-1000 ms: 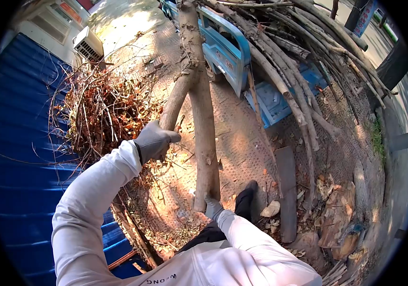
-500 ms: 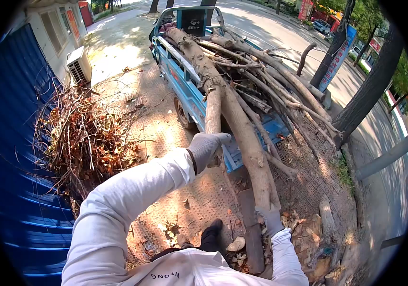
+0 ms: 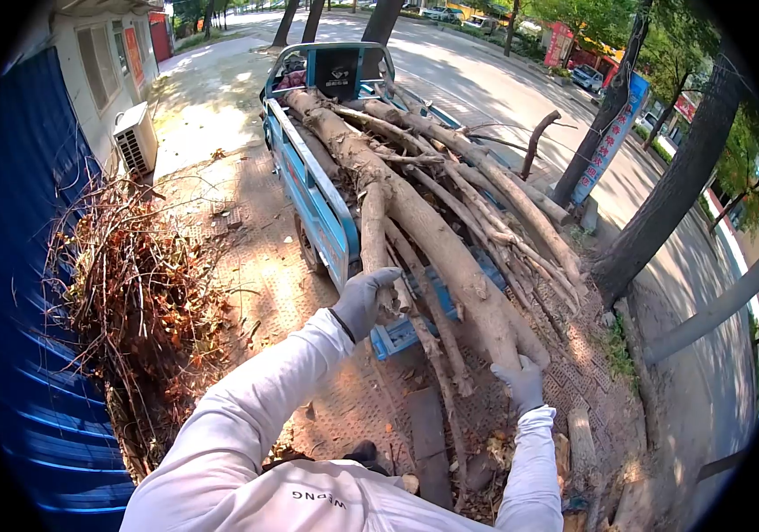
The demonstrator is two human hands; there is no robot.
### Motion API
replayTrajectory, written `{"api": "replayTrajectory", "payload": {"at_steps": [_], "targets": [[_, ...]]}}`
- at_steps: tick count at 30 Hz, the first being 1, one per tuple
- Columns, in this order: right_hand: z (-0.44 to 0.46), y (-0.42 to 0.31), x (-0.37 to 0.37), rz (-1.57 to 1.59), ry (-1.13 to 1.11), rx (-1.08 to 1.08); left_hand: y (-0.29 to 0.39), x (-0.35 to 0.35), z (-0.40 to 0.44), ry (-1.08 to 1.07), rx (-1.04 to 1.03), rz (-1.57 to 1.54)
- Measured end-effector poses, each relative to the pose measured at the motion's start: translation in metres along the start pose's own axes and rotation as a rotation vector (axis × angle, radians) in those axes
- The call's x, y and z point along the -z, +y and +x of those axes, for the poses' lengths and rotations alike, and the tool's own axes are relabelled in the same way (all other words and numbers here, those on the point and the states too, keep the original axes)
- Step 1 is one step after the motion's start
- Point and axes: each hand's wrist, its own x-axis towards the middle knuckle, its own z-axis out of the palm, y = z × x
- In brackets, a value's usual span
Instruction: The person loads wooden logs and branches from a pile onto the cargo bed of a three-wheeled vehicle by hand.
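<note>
A thick forked log [image 3: 432, 235] lies lengthwise over a load of branches on a blue cargo tricycle [image 3: 322, 199], its near end sticking out past the rear. My left hand [image 3: 363, 301], in a grey glove, is closed around the shorter limb of the fork near its cut end. With its fingers against the near end of the main trunk, my right hand [image 3: 522, 383], also gloved, grips the log from below and the side. Thinner branches [image 3: 437, 346] hang out of the bed between my hands.
A heap of dry twigs and leaves [image 3: 144, 293] sits at left beside a blue corrugated wall [image 3: 20, 266]. An air-conditioner unit [image 3: 136, 139] stands behind it. Tree trunks [image 3: 676, 177] line the right. Cut wood pieces [image 3: 583, 439] and a flat plank [image 3: 429, 443] lie near my feet.
The log's near end has swung to the right and up, my right hand moving with it. More of the thin branches beneath shows. The view has shifted, with the tricycle now lower and further left.
</note>
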Motion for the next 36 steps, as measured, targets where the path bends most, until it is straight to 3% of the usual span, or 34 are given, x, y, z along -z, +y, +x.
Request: {"api": "replayTrajectory", "payload": {"at_steps": [2, 5, 10, 13, 16, 18, 20, 22, 24, 26, 28, 30, 31, 32, 33, 34, 36], "targets": [[-0.002, 0.007, 0.007, -0.044, 0.004, 0.003, -0.007, 0.008, -0.002, 0.054, -0.028, 0.116], [-0.01, -0.018, -0.004, 0.057, -0.067, -0.18, -0.006, 0.012, -0.013, 0.075, -0.041, 0.055], [-0.006, 0.04, -0.025, 0.135, -0.083, -0.151, -0.042, 0.046, -0.006, 0.102, -0.027, 0.158], [-0.003, 0.021, -0.024, -0.286, 0.093, -0.034, -0.079, 0.08, 0.014, 0.027, 0.019, -0.001], [0.018, 0.008, -0.012, -0.426, 0.093, -0.049, -0.097, 0.099, 0.039, 0.028, -0.017, -0.09], [0.044, 0.013, -0.019, -0.245, 0.096, -0.025, -0.08, 0.105, 0.061, -0.051, 0.02, -0.055], [0.08, 0.023, -0.033, -0.297, 0.089, -0.006, -0.052, 0.087, 0.078, 0.044, 0.033, -0.021], [0.091, 0.042, -0.038, -0.287, 0.075, -0.012, -0.079, 0.101, 0.106, -0.033, -0.016, -0.034], [0.112, 0.068, -0.043, -0.299, 0.056, 0.006, -0.087, 0.103, 0.117, 0.067, -0.02, -0.013], [0.105, 0.109, -0.058, -0.083, -0.072, -0.102, -0.089, 0.099, 0.112, 0.151, -0.012, -0.012], [0.102, 0.114, -0.075, -0.186, -0.042, -0.089, -0.086, 0.1, 0.116, 0.206, 0.104, 0.1], [0.105, 0.107, -0.092, -0.021, 0.249, -0.409, -0.094, 0.112, 0.13, 0.192, 0.195, 0.141], [0.12, 0.154, -0.103, 0.414, 0.495, -0.573, -0.1, 0.122, 0.141, 0.097, 0.327, 0.444], [0.112, 0.148, -0.107, 0.41, 0.51, -0.6, -0.112, 0.128, 0.142, -0.01, 0.47, 0.741], [0.112, 0.132, -0.112, 0.15, 0.37, -0.376, -0.123, 0.122, 0.139, 0.125, 0.524, 0.751], [0.108, 0.11, -0.117, -0.104, 0.223, -0.159, -0.125, 0.125, 0.138, 0.108, 0.557, 0.767], [0.079, 0.074, -0.127, -0.048, 0.124, -0.194, -0.134, 0.134, 0.135, 0.009, 0.532, 0.902]]}}
